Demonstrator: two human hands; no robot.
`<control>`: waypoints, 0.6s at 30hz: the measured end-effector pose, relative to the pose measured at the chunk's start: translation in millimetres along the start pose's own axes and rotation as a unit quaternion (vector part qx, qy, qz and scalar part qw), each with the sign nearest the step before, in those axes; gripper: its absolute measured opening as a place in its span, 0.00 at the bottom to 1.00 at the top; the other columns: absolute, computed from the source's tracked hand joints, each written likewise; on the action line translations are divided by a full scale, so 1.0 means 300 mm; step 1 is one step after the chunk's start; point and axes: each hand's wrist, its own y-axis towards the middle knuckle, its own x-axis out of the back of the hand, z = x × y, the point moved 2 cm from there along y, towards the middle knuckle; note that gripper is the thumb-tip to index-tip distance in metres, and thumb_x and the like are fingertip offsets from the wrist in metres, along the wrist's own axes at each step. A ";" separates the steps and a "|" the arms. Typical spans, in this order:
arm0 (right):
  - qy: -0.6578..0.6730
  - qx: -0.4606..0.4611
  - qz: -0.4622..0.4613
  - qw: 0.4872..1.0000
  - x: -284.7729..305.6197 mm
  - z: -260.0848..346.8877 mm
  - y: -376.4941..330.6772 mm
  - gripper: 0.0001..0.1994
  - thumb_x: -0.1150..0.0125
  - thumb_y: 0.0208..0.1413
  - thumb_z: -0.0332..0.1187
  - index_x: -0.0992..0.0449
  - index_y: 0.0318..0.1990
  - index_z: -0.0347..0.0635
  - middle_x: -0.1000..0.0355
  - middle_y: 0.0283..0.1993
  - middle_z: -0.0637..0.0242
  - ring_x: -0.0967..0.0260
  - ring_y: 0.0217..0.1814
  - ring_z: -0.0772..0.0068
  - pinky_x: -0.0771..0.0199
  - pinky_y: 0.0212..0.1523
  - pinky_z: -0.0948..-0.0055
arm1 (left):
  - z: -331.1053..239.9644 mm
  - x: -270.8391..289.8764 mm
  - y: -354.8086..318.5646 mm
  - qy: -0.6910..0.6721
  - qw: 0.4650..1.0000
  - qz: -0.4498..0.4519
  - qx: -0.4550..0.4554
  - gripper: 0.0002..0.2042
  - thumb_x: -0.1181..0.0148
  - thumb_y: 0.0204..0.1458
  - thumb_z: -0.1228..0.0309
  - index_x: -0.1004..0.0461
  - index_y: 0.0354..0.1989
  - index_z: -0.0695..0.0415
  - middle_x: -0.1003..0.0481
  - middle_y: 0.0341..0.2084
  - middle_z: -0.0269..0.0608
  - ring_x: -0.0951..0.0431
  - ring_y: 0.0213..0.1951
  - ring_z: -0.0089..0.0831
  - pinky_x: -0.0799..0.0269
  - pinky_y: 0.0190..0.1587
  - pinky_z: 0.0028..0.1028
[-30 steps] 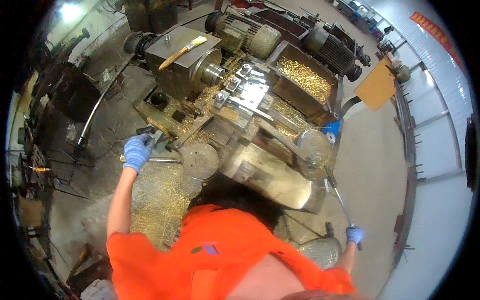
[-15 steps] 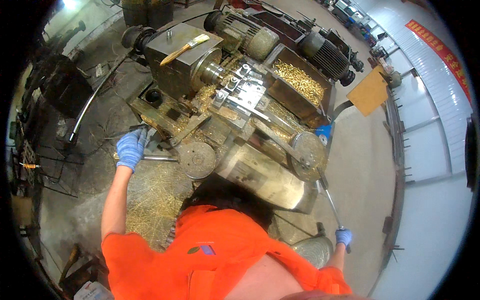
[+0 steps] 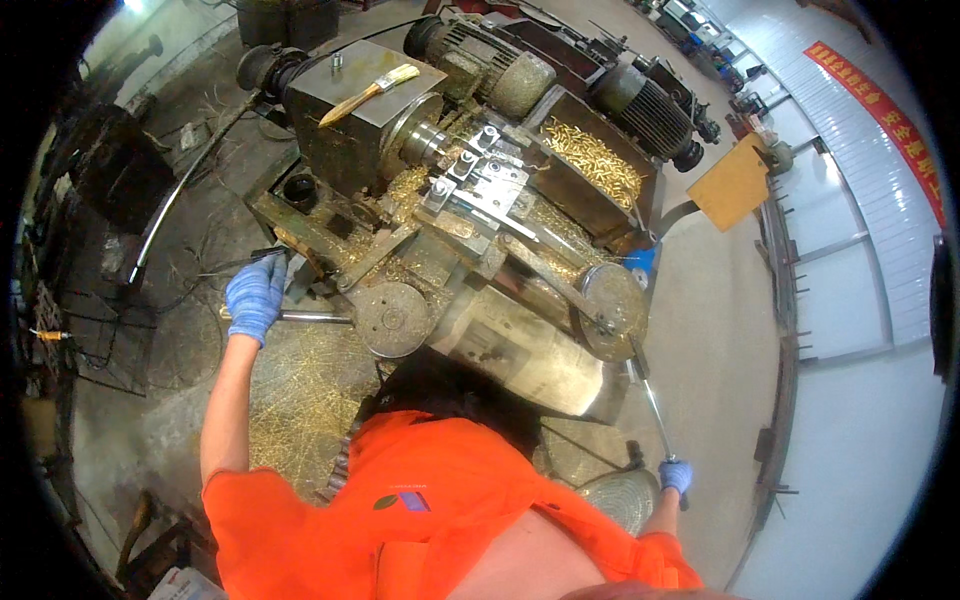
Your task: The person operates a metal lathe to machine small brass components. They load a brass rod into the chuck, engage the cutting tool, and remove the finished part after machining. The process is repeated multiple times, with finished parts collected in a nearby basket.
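My left hand (image 3: pixel 255 298), in a blue knit glove, is closed over a metal lever (image 3: pixel 318 317) that runs to a round disc (image 3: pixel 391 319) on the machine's near left side. Its fingertips reach up beside a short black handle (image 3: pixel 268 253); whether they touch it I cannot tell. Low on the right, my gloved right hand (image 3: pixel 676 475) grips the end of a long steel lever (image 3: pixel 655 410). That lever slants up to a second disc (image 3: pixel 613 312). Between them, a metal tool block (image 3: pixel 490 180) sits beside the spindle chuck (image 3: pixel 425 145), amid brass shavings.
A wooden-handled brush (image 3: pixel 368 95) lies on the headstock (image 3: pixel 345 80). Behind the tool block, a metal bin (image 3: pixel 553 187) holds small brass parts. Electric motors (image 3: pixel 645 112) stand at the back. A flexible hose (image 3: pixel 165 225) arches at left; a tan board (image 3: pixel 730 183) juts out at right.
The view has shifted slightly. My right hand and its lever have moved a little to the left; my left hand stays at its lever.
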 end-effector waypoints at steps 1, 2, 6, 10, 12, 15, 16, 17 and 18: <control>-0.011 0.004 0.001 1.000 -0.009 -0.002 0.003 0.15 0.42 0.37 0.41 0.22 0.29 0.40 0.27 0.30 0.50 0.27 0.35 0.51 0.28 0.37 0.60 | -0.002 0.004 0.000 -0.001 1.000 -0.003 -0.001 0.17 0.56 0.55 0.56 0.25 0.34 0.55 0.26 0.28 0.51 0.27 0.33 0.48 0.33 0.35 0.40; -0.023 0.008 0.003 1.000 -0.010 -0.005 0.000 0.15 0.42 0.37 0.42 0.22 0.29 0.40 0.27 0.31 0.50 0.27 0.35 0.51 0.28 0.38 0.60 | -0.004 0.007 -0.002 -0.003 1.000 -0.005 -0.002 0.17 0.56 0.55 0.56 0.25 0.34 0.55 0.26 0.28 0.51 0.27 0.33 0.48 0.33 0.35 0.40; -0.021 -0.008 0.006 1.000 0.002 0.011 -0.039 0.16 0.43 0.40 0.44 0.21 0.30 0.41 0.27 0.33 0.51 0.27 0.37 0.52 0.28 0.39 0.60 | -0.008 0.018 -0.005 -0.021 1.000 0.000 0.006 0.17 0.56 0.55 0.56 0.25 0.35 0.56 0.26 0.28 0.51 0.27 0.33 0.48 0.33 0.35 0.40; -0.018 -0.026 0.036 0.999 0.016 0.004 -0.061 0.18 0.42 0.41 0.47 0.22 0.30 0.42 0.26 0.34 0.52 0.27 0.36 0.53 0.28 0.38 0.61 | -0.009 0.025 -0.004 -0.015 1.000 0.002 0.009 0.17 0.56 0.54 0.56 0.25 0.36 0.54 0.26 0.27 0.51 0.26 0.32 0.48 0.32 0.35 0.40; -0.025 -0.021 0.033 0.999 -0.013 -0.020 -0.056 0.18 0.40 0.40 0.48 0.22 0.30 0.42 0.26 0.33 0.52 0.27 0.36 0.53 0.28 0.37 0.62 | -0.005 0.014 0.003 -0.006 1.000 0.000 0.002 0.17 0.57 0.54 0.55 0.24 0.35 0.52 0.26 0.26 0.50 0.26 0.31 0.47 0.32 0.35 0.40; -0.040 0.000 0.016 0.999 -0.038 -0.032 -0.057 0.18 0.39 0.39 0.48 0.22 0.28 0.41 0.26 0.32 0.52 0.27 0.35 0.53 0.28 0.36 0.62 | -0.006 0.014 0.005 -0.016 1.000 -0.003 0.001 0.17 0.57 0.54 0.55 0.24 0.35 0.52 0.26 0.27 0.50 0.26 0.31 0.47 0.32 0.35 0.40; -0.037 0.001 0.014 0.999 -0.040 -0.035 -0.061 0.18 0.39 0.39 0.48 0.22 0.28 0.41 0.26 0.32 0.52 0.27 0.35 0.53 0.28 0.36 0.62 | -0.003 0.009 0.005 -0.016 1.000 -0.003 0.000 0.17 0.57 0.54 0.55 0.24 0.35 0.52 0.26 0.27 0.50 0.26 0.31 0.47 0.31 0.35 0.40; -0.034 0.003 0.012 0.999 -0.038 -0.031 -0.067 0.18 0.39 0.39 0.48 0.22 0.28 0.41 0.26 0.32 0.52 0.27 0.35 0.54 0.28 0.36 0.62 | 0.003 0.004 0.005 -0.017 1.000 -0.004 -0.001 0.17 0.57 0.54 0.55 0.24 0.35 0.52 0.26 0.27 0.50 0.26 0.31 0.47 0.31 0.34 0.40; -0.033 -0.005 0.015 0.999 -0.018 -0.007 -0.084 0.18 0.39 0.39 0.48 0.22 0.29 0.41 0.26 0.33 0.52 0.27 0.36 0.54 0.28 0.37 0.62 | 0.009 0.004 0.002 -0.016 1.000 -0.006 0.001 0.17 0.57 0.54 0.55 0.24 0.36 0.52 0.26 0.27 0.50 0.26 0.31 0.47 0.31 0.34 0.40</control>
